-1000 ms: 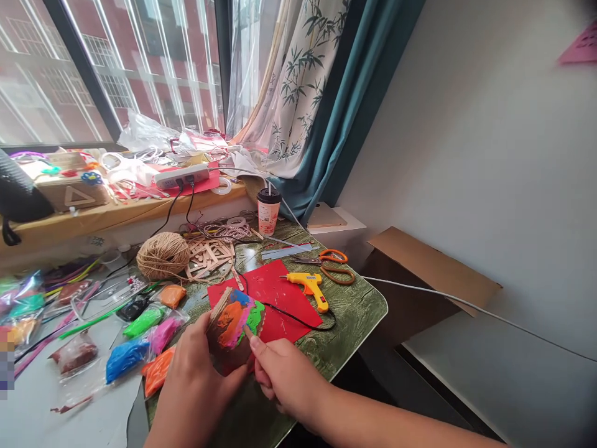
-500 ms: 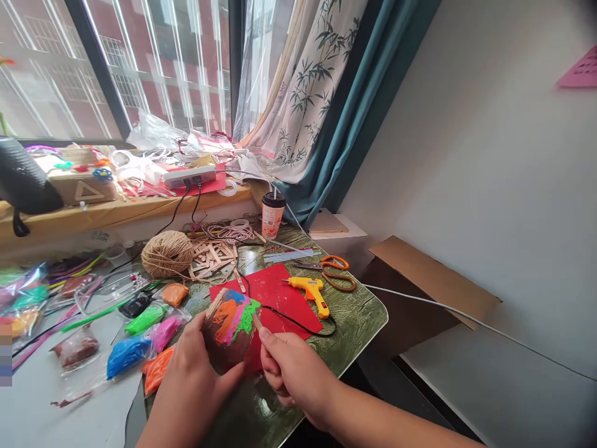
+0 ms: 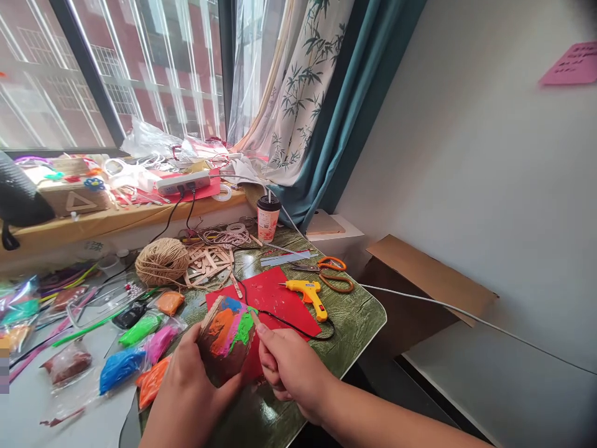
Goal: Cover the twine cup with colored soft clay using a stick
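The left hand (image 3: 186,367) is gripping a clay-daubed brown craft piece (image 3: 224,333) at seven o'clock in view. The right hand (image 3: 284,358), fingers curled tightly, is pinching a wooden stick (image 3: 254,318), its tip meeting green clay (image 3: 243,330). At two o'clock, a pink note (image 3: 571,64) is bearing illegible handwriting.

Head-worn view, down toward hands (image 3: 186,370)
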`<state>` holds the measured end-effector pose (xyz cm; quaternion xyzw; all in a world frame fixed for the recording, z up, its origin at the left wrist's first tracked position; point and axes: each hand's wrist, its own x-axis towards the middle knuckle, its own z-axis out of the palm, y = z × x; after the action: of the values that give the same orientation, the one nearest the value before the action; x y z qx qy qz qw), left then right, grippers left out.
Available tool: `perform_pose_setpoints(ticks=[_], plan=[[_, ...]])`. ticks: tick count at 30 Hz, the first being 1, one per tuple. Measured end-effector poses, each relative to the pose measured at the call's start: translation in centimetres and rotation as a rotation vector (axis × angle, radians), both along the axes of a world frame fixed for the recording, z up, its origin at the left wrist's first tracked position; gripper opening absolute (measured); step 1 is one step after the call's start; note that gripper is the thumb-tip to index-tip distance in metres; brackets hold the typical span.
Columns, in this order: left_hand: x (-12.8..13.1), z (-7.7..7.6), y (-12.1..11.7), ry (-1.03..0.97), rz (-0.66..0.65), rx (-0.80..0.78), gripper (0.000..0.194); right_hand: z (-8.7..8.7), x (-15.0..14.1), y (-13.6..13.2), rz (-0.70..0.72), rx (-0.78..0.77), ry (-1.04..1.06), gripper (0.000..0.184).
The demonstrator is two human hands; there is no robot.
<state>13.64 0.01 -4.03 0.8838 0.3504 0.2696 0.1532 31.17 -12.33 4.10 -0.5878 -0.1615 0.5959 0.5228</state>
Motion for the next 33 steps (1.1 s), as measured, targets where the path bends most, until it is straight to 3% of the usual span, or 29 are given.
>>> perform_pose_setpoints(ticks=[5, 10, 14, 16, 18, 21, 25, 28, 30, 33], plan=[[-0.2, -0.2, -0.1, -0.016, -0.013, 0.036, 0.098, 0.0, -0.1, 0.0, 0.117, -0.069, 0.071, 0.065], [-0.4, -0.3, 0.0, -0.032, -0.089, 0.068, 0.09, 0.0, 0.4, -0.2, 0.054, -0.02, 0.113, 0.063], [0.1, 0.4, -0.7, -0.099, -0.084, 0.068, 0.091, -0.1, 1.3, -0.4, 0.11, 0.011, 0.149, 0.065], [0.4, 1.1, -1.3, -0.13, -0.092, 0.06, 0.093, -0.4, 1.9, -0.7, 0.009, 0.116, 0.139, 0.065], [0.6, 1.9, -1.7, -0.144, -0.153, 0.1, 0.092, -1.0, 2.6, -1.0, -0.2, 0.205, 0.084, 0.065], [0.5, 2.9, -1.8, -0.17, -0.305, 0.287, 0.083, -2.6, 3.2, -1.2, -0.489, 0.26, -0.095, 0.056], [0.2, 3.3, -2.0, -0.087, -0.463, 0.425, 0.083, -4.6, 2.7, -0.8, -0.485, 0.297, 0.09, 0.058], [0.1, 3.4, -2.5, -0.055, -0.54, 0.394, 0.098, -5.1, 1.8, 0.0, -0.451, 0.352, 0.224, 0.059], [0.2, 3.4, -2.9, -0.101, -0.559, 0.289, 0.113, -5.0, 1.4, 0.7, -0.435, 0.349, 0.26, 0.061], [0.5, 3.2, -3.3, -0.196, -0.406, -0.006, 0.145, -4.7, 1.1, 1.4, -0.445, 0.361, 0.192, 0.051]])
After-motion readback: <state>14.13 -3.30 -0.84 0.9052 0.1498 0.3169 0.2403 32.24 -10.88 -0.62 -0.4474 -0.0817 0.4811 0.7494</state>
